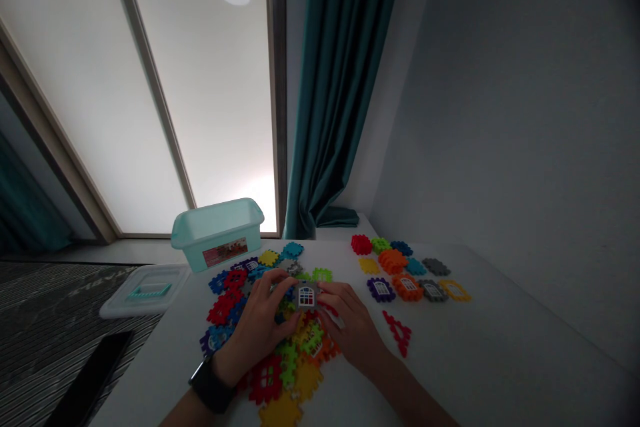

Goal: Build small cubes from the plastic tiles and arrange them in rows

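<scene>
- Left hand (257, 323): fingers curled, tips gripping the left edge of the grey window tile (307, 295).
- Right hand (350, 323): fingers bent, gripping the right edge of the same tile.
- Tile position: held between both hands, over the heap of interlocking plastic tiles (287, 363).
- Left wrist: black wristwatch (210, 383).
- 2 o'clock from the hands: sorted tiles (400, 273) on the white table (480, 327).
- 3 o'clock: red tile strip (397, 332).
- 10 o'clock: teal plastic bin (217, 233).
- 9 o'clock: clear bin lid (145, 290).
</scene>
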Motion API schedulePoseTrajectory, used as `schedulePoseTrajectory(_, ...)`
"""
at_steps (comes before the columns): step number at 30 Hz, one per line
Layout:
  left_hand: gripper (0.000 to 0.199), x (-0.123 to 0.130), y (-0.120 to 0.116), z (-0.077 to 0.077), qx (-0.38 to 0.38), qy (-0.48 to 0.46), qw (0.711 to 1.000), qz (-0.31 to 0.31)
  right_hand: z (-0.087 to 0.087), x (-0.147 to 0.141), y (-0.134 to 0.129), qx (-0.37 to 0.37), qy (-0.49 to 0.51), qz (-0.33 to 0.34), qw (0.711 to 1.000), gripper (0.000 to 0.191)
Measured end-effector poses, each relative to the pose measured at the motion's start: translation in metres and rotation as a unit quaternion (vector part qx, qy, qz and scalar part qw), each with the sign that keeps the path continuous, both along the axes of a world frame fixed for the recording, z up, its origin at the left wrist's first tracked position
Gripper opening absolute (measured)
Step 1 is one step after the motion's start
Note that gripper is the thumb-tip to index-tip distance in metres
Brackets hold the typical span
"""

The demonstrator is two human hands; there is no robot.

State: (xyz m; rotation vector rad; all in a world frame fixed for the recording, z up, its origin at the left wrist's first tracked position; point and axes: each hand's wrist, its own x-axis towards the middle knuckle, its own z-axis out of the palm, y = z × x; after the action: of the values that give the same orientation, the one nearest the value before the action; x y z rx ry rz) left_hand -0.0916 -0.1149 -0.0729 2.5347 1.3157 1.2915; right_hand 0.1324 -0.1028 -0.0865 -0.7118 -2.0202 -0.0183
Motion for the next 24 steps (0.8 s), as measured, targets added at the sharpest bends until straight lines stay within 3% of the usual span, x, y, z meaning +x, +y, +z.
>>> schedulePoseTrajectory(16,0.038,0.004,-0.004,0.010,-0.171,-0.162,0.969,-0.071,0.008,0.010,-0.005,0.098,-0.031,-0.051,0.993,0.021)
schedulePoseTrajectory(20,0.021,0.003,0.001,0.009,-0.232,-0.208,0.944,-0.112,0.008,0.008,-0.005,0.063,0.014,-0.055,0.996,0.022)
schedulePoseTrajectory(24,0.021,0.005,0.001,0.011,-0.255,-0.206,0.939,-0.108,0.009,-0.002,-0.009,-0.033,0.104,-0.058,0.992,0.016)
